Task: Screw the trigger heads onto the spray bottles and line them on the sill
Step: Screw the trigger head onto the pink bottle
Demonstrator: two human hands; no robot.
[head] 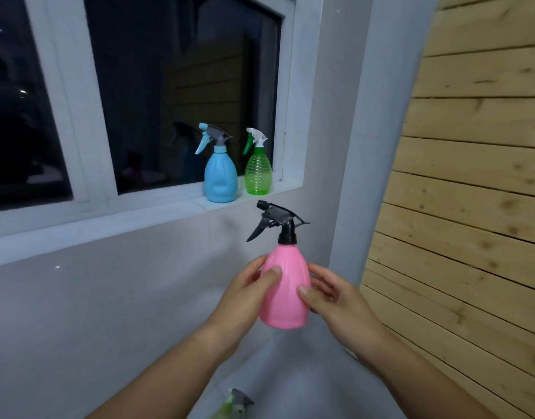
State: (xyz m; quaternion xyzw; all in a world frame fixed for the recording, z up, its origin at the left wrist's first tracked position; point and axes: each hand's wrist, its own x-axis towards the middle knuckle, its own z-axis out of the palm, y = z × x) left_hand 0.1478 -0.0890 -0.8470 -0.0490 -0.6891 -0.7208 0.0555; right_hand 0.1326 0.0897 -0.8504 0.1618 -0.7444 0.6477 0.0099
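Observation:
I hold a pink spray bottle (286, 293) upright in front of me, below the sill. A black trigger head (275, 220) sits on its neck, nozzle pointing left. My left hand (245, 297) grips the bottle's left side and my right hand (332, 294) its right side. On the white window sill (169, 210) stand a blue bottle (221, 176) with a grey and light-blue trigger head and, to its right, a clear green bottle (258, 172) with a white and green trigger head. Both face left.
A dark window with a white frame (88, 116) rises behind the sill. A wooden slat wall (471, 176) fills the right side. At the bottom edge, a green and grey trigger head (237, 403) shows, blurred, between my forearms.

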